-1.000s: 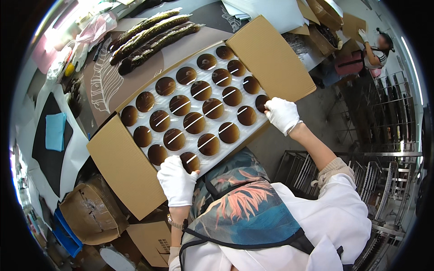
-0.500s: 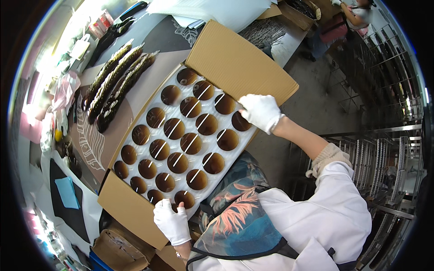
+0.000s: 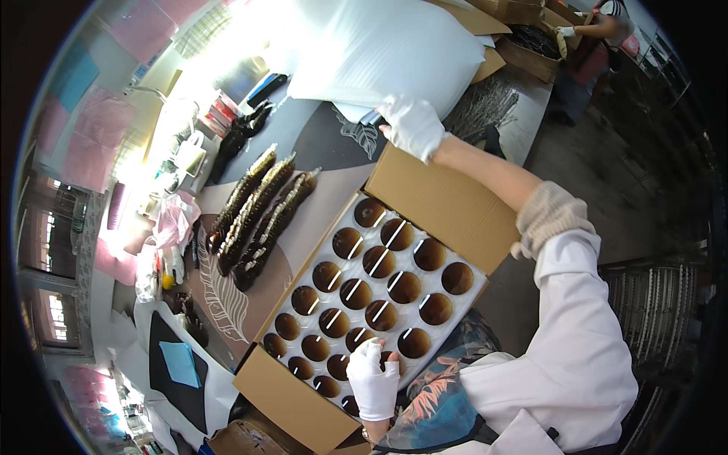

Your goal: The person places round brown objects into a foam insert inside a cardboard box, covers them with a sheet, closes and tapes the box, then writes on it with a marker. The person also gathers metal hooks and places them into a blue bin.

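- Rows of round brown lenses [image 3: 457, 278] sit in a pale, glossy tray [image 3: 409, 315] right in front of me, each in its own round place, with white streaks of light across many of them.
- The tray lies in an open cardboard box [image 3: 440, 201], set slantwise; one flap spreads out at the far end, another at the near left.
- My left grip [image 3: 373, 383], in a white glove, is bent over the near side of the tray, partly covering a lens; I cannot tell whether my fingers clasp anything there.
- My right grip [image 3: 415, 129], also gloved, is beyond the far flap, fingers curled by a small bluish-grey edge [image 3: 370, 117]; whether I am pinching it I cannot tell.
- Left of the box, three long, dark, glossy rolls [image 3: 254, 216] lie side by side on the bench [image 3: 303, 224], which is brown and dark grey with leaf outlines.
- A big white translucent sheet [image 3: 387, 53] is heaped past my right grip.
- Nearer on my left, a folded blue cloth [image 3: 180, 364] rests on a black sheet [image 3: 163, 334].
- At the upper right, a co-worker's gloved hand [image 3: 566, 31] is beside another carton [image 3: 523, 57].
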A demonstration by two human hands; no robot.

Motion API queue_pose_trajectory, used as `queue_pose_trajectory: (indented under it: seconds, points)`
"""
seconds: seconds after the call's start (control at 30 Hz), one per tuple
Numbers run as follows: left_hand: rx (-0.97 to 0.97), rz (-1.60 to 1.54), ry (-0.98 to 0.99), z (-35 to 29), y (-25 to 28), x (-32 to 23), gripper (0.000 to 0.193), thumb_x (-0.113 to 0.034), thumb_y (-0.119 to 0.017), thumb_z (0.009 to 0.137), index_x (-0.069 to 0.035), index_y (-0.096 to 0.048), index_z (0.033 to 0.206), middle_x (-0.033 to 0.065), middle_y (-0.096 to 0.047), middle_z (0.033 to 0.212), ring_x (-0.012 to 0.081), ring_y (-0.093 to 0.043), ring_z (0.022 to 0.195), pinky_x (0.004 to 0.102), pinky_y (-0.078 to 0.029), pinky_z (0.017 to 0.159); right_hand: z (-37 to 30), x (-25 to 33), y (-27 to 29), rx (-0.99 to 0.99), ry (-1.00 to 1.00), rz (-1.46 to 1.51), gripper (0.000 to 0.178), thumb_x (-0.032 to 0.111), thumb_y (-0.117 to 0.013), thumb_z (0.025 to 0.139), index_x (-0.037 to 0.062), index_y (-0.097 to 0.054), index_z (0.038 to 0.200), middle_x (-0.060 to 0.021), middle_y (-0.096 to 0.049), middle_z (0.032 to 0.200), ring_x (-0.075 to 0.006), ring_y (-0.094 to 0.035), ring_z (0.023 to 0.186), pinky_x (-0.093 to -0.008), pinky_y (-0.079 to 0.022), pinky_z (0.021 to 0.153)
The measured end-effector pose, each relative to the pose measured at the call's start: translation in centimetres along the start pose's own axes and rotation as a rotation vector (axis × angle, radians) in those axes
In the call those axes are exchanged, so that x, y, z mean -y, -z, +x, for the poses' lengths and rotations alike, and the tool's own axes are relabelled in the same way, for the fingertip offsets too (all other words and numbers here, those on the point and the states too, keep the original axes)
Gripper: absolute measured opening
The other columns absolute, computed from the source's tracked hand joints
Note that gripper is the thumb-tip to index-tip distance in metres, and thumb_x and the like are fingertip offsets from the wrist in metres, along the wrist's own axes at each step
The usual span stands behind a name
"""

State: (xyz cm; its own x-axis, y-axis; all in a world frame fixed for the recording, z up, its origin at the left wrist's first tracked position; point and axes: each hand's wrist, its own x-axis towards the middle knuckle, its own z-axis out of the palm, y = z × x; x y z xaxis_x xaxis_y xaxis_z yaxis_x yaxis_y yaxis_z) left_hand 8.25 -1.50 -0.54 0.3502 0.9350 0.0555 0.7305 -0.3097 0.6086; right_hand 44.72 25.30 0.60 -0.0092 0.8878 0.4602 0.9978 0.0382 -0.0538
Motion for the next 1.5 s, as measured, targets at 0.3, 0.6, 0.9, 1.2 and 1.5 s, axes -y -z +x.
queue_pose_trajectory:
  seconds: [0.3, 0.6, 0.9, 1.2, 1.5]
  points:
    - [-0.076, 0.095, 0.114, -2.3, -0.9, 1.9, 0.032, -0.013, -0.08, 0.079, -0.006, -0.068, 0.108, 0.0121, -0.071, 0.104, 0.0338, -0.066, 0.096, 0.0447, -0.051, 0.084, 8.5, -5.1, -7.8, -0.045, -0.506, 0.373, 0.024, 0.029, -0.067, 0.092, 0.0117, -0.074, 0.106, -0.0151, -0.073, 0.109, -0.0343, -0.068, 0.104, -0.0416, -0.054, 0.09]
    - [0.076, -0.211, 0.008, -0.5, -0.2, 2.3, 0.031, -0.008, -0.078, 0.08, -0.005, -0.069, 0.11, 0.0146, -0.07, 0.105, 0.034, -0.067, 0.095, 0.0412, -0.054, 0.084, 10.8, -9.6, -4.7, -0.195, -0.666, 1.355, 0.019, 0.019, -0.058, 0.098, 0.0066, -0.073, 0.102, -0.0001, -0.067, 0.084, -0.0108, -0.058, 0.072, -0.0282, -0.049, 0.068]
    - [-0.124, -1.234, -0.014, 9.3, 0.2, -4.3, 0.088, -0.053, -0.07, 0.094, 0.006, -0.039, 0.151, 0.0236, -0.054, 0.144, 0.0329, -0.056, 0.132, 0.0445, -0.047, 0.108, -2.8, 12.6, 11.9, 0.592, 0.516, 0.695, 0.021, 0.023, -0.064, 0.089, 0.0158, -0.074, 0.107, -0.0144, -0.072, 0.083, -0.0318, -0.071, 0.08, -0.0415, -0.057, 0.072]
    - [-0.41, -1.077, 0.586, -0.4, 1.8, 10.6, 0.039, -0.028, -0.048, 0.106, 0.007, -0.062, 0.118, 0.0137, -0.071, 0.107, 0.0244, -0.069, 0.094, 0.0381, -0.057, 0.079, -12.6, 11.7, 7.2, 0.03, 0.44, 0.338, 0.058, 0.048, -0.068, 0.091, 0.0054, -0.066, 0.129, -0.0176, -0.059, 0.14, -0.0342, -0.052, 0.133, -0.0477, -0.041, 0.111]
    - [-0.448, -1.176, 0.877, -7.3, 4.7, 19.0, 0.048, -0.031, -0.053, 0.107, -0.004, -0.051, 0.147, 0.0065, -0.069, 0.098, 0.0145, -0.062, 0.065, 0.0314, -0.055, 0.055, -14.7, 9.3, -1.5, 0.067, 0.076, 0.212, 0.041, 0.04, -0.067, 0.093, 0.0059, -0.07, 0.116, -0.0152, -0.072, 0.113, -0.0328, -0.067, 0.11, -0.044, -0.051, 0.096]
